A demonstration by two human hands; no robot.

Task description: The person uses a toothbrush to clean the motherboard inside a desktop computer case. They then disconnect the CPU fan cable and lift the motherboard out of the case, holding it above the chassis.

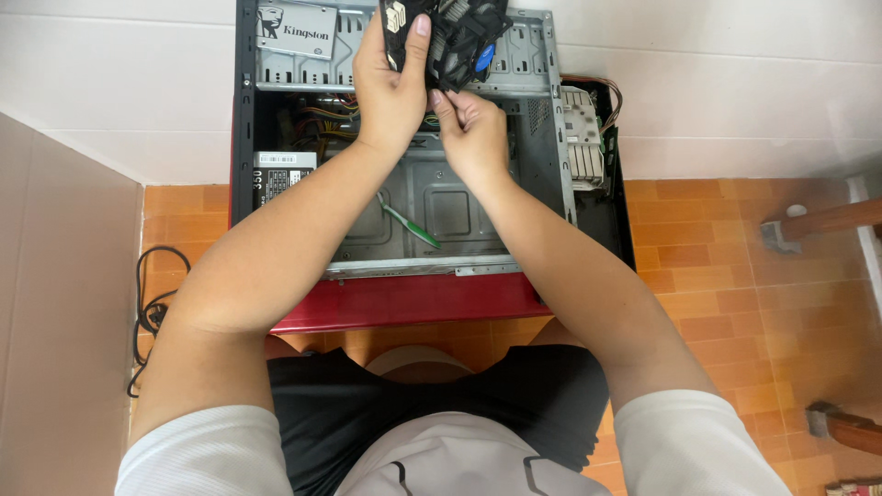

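Observation:
An open computer case [560, 174] with a red front panel lies on its side on the floor in front of me. My left hand [390, 87] grips a black cooler fan [464, 37] with a blue centre, holding it over the far part of the case. My right hand [473, 133] is just below the fan, its fingers pinched at the fan's lower edge or at a wire there. A green-handled screwdriver [411, 225] lies on the bare metal tray inside the case, between my forearms.
A grey solid-state drive [296, 32] sits in the bay at the case's top left, a power supply [280, 170] at its left, coloured wires beside it. A black cable [147, 308] trails on the orange tiles. Wooden furniture legs [827, 220] stand at right.

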